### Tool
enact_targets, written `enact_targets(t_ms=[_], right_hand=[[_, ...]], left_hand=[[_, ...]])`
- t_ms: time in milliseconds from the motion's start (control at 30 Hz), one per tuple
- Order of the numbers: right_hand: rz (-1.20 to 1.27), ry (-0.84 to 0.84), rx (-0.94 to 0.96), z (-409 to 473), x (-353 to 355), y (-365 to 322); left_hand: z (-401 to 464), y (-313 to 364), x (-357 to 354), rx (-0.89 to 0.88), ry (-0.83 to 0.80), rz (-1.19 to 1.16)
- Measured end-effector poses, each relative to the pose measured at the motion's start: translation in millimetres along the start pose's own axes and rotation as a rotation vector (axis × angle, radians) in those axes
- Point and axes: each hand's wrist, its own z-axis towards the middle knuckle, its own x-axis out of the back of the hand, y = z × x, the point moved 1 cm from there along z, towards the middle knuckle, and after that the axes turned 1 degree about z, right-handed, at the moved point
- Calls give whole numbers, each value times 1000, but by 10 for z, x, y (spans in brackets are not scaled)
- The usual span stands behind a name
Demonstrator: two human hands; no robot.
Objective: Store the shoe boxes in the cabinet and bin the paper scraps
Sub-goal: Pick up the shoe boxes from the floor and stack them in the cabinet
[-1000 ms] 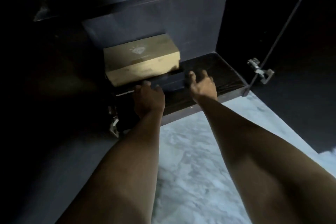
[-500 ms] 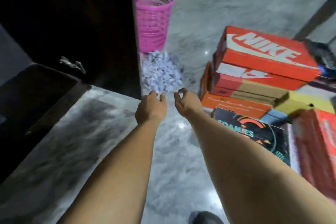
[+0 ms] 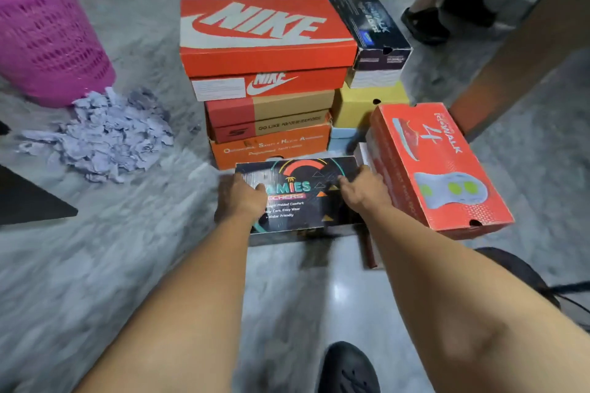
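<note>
Grey marbled floor under you. Your left hand and right hand rest on opposite ends of black printed cardboard shoe box, fingers on lid. Red-orange Nike box stack behind, red tilted box touching right. Lilac paper scraps lie beside pink mesh bin.
</note>
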Motion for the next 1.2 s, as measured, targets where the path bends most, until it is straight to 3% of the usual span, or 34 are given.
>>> enact_targets(t_ms=[100, 233, 333, 467, 667, 800, 1000, 1200], right_hand=[[-57, 16, -21, 46, -54, 187], [-150, 26, -17, 43, -136, 152], [-211, 24, -44, 19, -230, 81], [-139, 19, -137, 12, -287, 84], [11, -37, -229, -207, -529, 54], [223, -94, -43, -476, -824, -280], [248, -426, 246, -1204, -1515, -1034], [408, -739, 523, -2294, -2310, -2041]], left_hand=[[60, -114, -254, 78, 2, -156], [40, -201, -408, 116, 84, -160], [149, -267, -405, 155, 27, -248], [161, -443, -296, 181, -48, -355], [-48, -940, -69, 157, 9, -459], [-233, -1430, 196, 212, 96, -554], [-598, -2624, 951, 393, 283, -611], [-1381, -3747, 1946, 634, 639, -773]])
